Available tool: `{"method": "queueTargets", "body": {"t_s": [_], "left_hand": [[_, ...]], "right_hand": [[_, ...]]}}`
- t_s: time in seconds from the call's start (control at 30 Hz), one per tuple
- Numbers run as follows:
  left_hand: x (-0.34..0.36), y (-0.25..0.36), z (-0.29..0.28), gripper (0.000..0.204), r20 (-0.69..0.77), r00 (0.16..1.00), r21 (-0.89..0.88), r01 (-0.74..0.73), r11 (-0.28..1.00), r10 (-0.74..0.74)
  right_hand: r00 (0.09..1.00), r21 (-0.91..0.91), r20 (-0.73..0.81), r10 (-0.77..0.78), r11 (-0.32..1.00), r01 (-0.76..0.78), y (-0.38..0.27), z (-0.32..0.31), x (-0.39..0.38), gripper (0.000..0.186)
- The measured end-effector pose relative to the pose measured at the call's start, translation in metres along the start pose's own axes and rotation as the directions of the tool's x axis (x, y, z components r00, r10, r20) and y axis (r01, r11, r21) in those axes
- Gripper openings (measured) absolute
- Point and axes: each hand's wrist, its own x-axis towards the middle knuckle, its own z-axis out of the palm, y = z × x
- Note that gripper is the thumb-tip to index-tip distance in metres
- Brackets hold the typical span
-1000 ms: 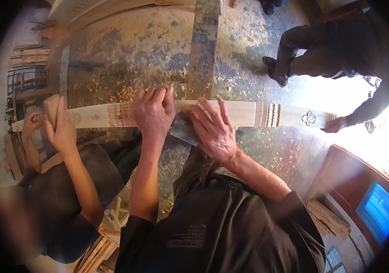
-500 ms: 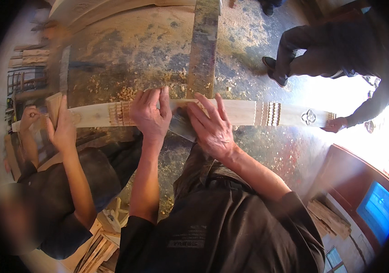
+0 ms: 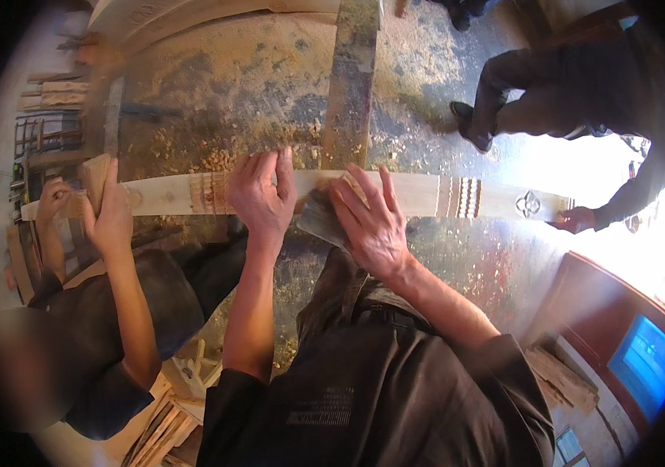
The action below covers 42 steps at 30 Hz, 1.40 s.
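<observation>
One long, pale wooden board (image 3: 426,194), flat and smooth, lying sideways across the middle of the view on a dusty desk (image 3: 216,86). Two bands of carved grooves on the board, plus one little carved flower shape near its right end. Left hand (image 3: 261,198) flat on top of the board, fingers spread open, pressing down, gripping nothing. Right hand (image 3: 371,226) also spread wide, palm down on a grey, rough, crumpled piece of sandpaper (image 3: 318,219) at the board's near edge. One long grey metal bar (image 3: 348,86) running away from the board toward the top. Curly wood shavings (image 3: 192,152), light yellow, scattered over the desk behind the board. Two other people nearby. One on the left in dark clothes, two hands at the left end of the board, one around a small wooden block (image 3: 97,177). One at the far right in dark clothes, one hand (image 3: 578,219) touching the right tip of the board. One bright blue screen (image 3: 645,362) at the lower right.
</observation>
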Motion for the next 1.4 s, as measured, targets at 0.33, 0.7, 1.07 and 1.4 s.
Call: {"method": "queueTargets", "body": {"t_s": [0.33, 0.7, 1.07, 1.4], "left_hand": [[-0.002, -0.006, 0.002, 0.018, 0.003, 1.0, 0.022, 0.028, 0.999, -0.028], [-0.001, -0.005, 0.001, 0.02, -0.014, 1.0, 0.021, -0.005, 1.0, 0.005], [0.0, -0.005, 0.0, 0.017, 0.006, 1.0, 0.07, -0.022, 0.997, 0.022], [0.0, 0.0, 0.002, 0.017, 0.004, 1.0, 0.05, -0.024, 0.998, 0.024]], "right_hand": [[0.999, 0.04, -0.017, -0.032, 0.999, 0.033, -0.004, -0.026, -0.047, 0.056], [0.996, -0.027, -0.062, 0.065, 0.997, -0.067, 0.008, -0.013, -0.017, 0.056], [0.998, 0.102, 0.03, 0.059, 0.993, -0.062, 0.015, -0.009, -0.002, 0.069], [1.0, 0.109, -0.012, 0.026, 0.994, -0.025, 0.02, -0.003, 0.004, 0.065]]}}
